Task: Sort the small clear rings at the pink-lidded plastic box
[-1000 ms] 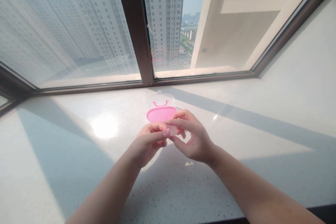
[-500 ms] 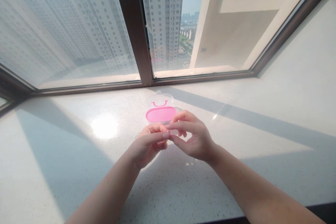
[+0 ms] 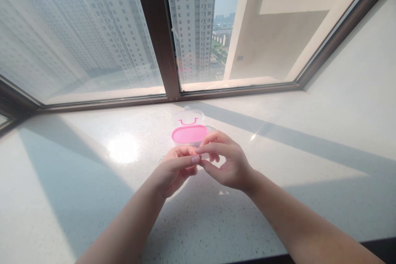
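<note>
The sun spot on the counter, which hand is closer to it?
Left. The left hand is just right of the sun spot; the right hand is farther right, past the left hand.

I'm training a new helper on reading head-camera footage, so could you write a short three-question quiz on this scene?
1. True or false: the clear plastic case lies on the speckled stone window ledge.
2. What stands beyond the dark window frame? A) tower blocks B) a forest C) the sea
3. Fill the gap: the oval panel just above the left hand and the right hand is ____.

Key: 1 true; 2 A; 3 pink.
</note>
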A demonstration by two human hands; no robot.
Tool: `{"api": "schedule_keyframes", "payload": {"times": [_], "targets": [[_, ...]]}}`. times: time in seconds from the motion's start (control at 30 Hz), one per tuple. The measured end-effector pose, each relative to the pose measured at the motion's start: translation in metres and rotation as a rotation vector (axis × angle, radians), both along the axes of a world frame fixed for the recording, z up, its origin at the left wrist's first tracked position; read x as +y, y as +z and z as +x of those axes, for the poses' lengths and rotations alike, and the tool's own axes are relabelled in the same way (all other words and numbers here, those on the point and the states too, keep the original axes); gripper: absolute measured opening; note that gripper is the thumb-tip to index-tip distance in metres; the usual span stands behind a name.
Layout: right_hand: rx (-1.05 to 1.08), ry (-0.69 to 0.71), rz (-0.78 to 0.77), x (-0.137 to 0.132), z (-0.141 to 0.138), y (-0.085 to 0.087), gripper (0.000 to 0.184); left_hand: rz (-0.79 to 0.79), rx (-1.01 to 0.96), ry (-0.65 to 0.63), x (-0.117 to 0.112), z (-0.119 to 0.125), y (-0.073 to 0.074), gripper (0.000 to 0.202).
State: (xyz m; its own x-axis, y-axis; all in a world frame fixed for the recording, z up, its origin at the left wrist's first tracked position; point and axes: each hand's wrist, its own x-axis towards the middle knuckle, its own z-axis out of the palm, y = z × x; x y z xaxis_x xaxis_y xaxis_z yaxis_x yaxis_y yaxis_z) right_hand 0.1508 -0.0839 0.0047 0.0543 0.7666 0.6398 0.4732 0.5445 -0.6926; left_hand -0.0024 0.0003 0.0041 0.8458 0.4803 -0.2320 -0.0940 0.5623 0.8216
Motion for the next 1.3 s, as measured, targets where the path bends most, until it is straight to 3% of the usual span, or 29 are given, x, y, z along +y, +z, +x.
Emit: {"api": "schedule_keyframes", "payload": {"times": [0.13,0.4,0.5,0.6,0.73,0.87,0.97,1.13,1.3], "targets": [[0.001,-0.024,-0.007,-0.001,0.002,0.003,0.022,0.031,-0.036,0.030,0.003,0.000,-0.001,0.015],[0.013,-0.150,0.039,-0.002,0.014,0.008,0.021,0.000,-0.188,0.306,0.033,-0.022,0.016,0.018],[0.021,-0.222,0.098,-0.003,0.019,0.025,0.021,-0.023,-0.223,0.398,0.046,-0.034,0.022,0.017],[-0.034,-0.262,0.130,0.001,0.023,0.055,0.022,-0.028,-0.264,0.484,0.056,-0.043,0.025,0.016],[-0.281,-0.157,0.087,0.032,0.026,0.082,0.012,-0.033,-0.300,0.552,0.064,-0.048,0.024,0.015],[-0.603,0.072,-0.079,0.079,0.026,0.074,0.012,-0.061,-0.267,0.537,0.066,-0.045,0.021,0.015],[-0.768,0.112,-0.179,0.103,0.024,0.062,0.013,-0.072,-0.257,0.539,0.067,-0.044,0.020,0.015],[-0.964,0.168,-0.277,0.119,0.016,0.054,0.010,-0.089,-0.276,0.534,0.064,-0.045,0.024,0.014],[-1.023,0.197,-0.292,0.124,0.011,0.050,0.010,-0.089,-0.281,0.516,0.062,-0.046,0.027,0.013]]}}
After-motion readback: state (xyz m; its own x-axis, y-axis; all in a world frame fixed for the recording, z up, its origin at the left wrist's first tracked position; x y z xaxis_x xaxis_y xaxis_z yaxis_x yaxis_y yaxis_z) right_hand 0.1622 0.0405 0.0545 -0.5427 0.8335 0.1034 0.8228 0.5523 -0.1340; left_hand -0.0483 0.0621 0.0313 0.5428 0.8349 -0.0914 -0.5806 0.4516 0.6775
